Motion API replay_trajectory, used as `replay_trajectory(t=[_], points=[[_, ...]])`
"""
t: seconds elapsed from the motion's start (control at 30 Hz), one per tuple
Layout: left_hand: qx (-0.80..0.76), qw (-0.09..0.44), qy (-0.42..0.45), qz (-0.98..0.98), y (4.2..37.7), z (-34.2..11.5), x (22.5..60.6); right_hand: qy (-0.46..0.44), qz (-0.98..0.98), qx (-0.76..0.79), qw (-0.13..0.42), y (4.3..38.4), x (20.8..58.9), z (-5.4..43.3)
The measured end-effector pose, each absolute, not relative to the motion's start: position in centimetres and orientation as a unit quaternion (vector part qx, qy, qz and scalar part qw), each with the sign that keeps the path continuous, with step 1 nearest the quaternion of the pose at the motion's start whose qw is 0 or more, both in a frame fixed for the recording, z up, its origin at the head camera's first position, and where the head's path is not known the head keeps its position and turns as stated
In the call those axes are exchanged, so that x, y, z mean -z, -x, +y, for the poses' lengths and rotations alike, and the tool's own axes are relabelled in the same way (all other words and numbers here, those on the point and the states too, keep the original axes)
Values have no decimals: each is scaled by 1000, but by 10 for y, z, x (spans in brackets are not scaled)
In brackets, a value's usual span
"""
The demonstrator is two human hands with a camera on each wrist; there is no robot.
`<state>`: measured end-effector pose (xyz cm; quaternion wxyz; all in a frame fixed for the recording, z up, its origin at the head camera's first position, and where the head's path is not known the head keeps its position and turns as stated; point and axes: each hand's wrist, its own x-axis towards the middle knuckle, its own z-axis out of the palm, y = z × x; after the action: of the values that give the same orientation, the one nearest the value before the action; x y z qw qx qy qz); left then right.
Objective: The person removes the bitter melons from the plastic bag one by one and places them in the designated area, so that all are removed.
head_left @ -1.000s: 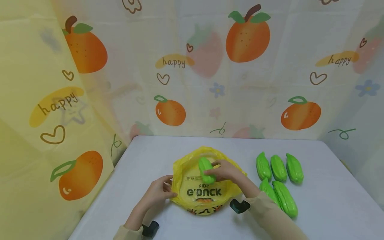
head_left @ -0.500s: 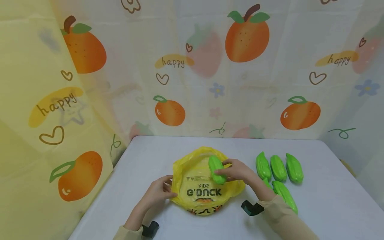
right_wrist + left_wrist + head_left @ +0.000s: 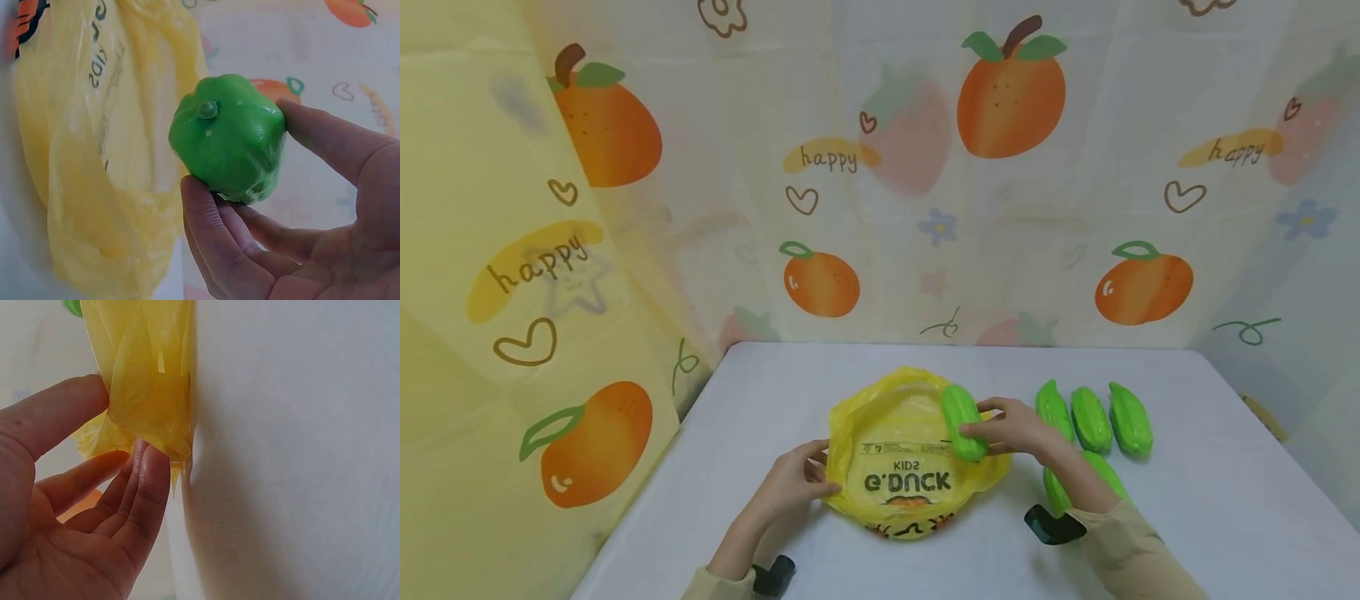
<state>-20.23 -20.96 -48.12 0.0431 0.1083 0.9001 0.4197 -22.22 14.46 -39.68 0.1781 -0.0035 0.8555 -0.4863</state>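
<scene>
A glossy, ridged green toy vegetable (image 3: pixel 964 423) with a small nub at one end (image 3: pixel 228 134) is pinched between the thumb and fingers of my right hand (image 3: pixel 1017 430). It is held above the right side of a yellow plastic bag (image 3: pixel 838 433), whose mouth gapes upward with dark printing inside. At the bag's left edge, my left hand (image 3: pixel 793 477) holds the plastic (image 3: pixel 150 400) between thumb and fingers. The right wrist view shows the bag (image 3: pixel 119 206) beside the vegetable, apart from it.
Several similar green vegetables (image 3: pixel 1091 419) lie on the white table (image 3: pixel 1210 500) at the right, some partly hidden by my right forearm. A fruit-printed curtain (image 3: pixel 917 250) stands behind the table, and a yellow one (image 3: pixel 467 417) at the left.
My right hand has moved rightward with the green toy vegetable, from over the bag's middle to its right edge. My left hand stays at the bag's left edge. The view has shifted slightly.
</scene>
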Motion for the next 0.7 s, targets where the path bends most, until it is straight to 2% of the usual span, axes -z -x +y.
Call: replay_trajectory(t=[0.7], points=[[-412, 37, -100, 905, 202, -206, 481, 3, 847, 501, 179, 203, 380, 203]])
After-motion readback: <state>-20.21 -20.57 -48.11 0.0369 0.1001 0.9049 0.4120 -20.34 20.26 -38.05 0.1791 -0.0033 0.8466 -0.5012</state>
